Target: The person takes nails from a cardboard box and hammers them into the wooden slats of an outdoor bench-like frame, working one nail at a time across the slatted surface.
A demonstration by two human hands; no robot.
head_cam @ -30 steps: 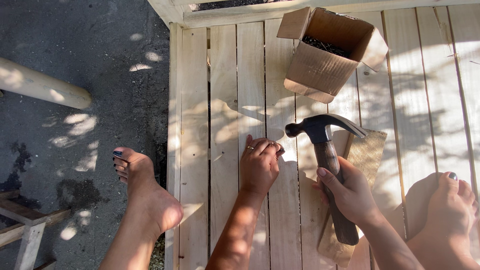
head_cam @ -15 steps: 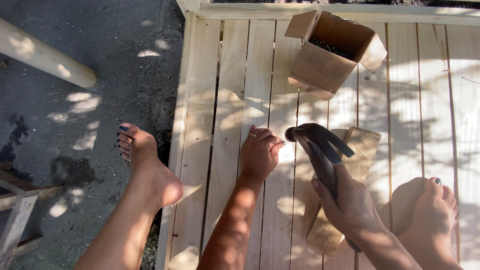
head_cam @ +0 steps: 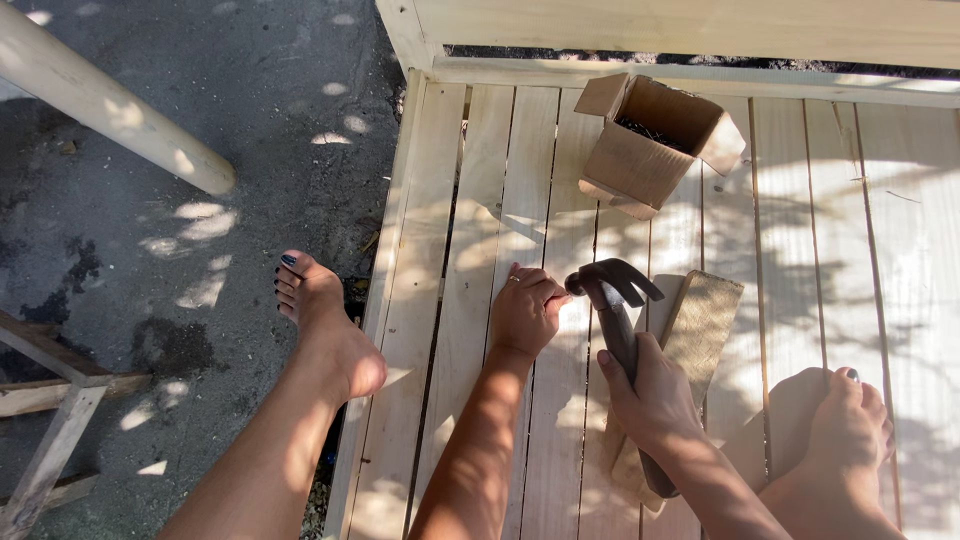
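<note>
On the plank deck [head_cam: 480,200] our left hand [head_cam: 522,312] pinches something hidden; right hand [head_cam: 652,392] clenches the claw hammer [head_cam: 612,290] near the cardboard box [head_cam: 640,160].

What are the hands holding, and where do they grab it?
The right hand grips a claw hammer mid-handle. The left hand pinches something too small to see.

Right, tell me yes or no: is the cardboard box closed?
No, the cardboard box lies on the wooden planks with its flaps open, showing dark contents inside.
</note>
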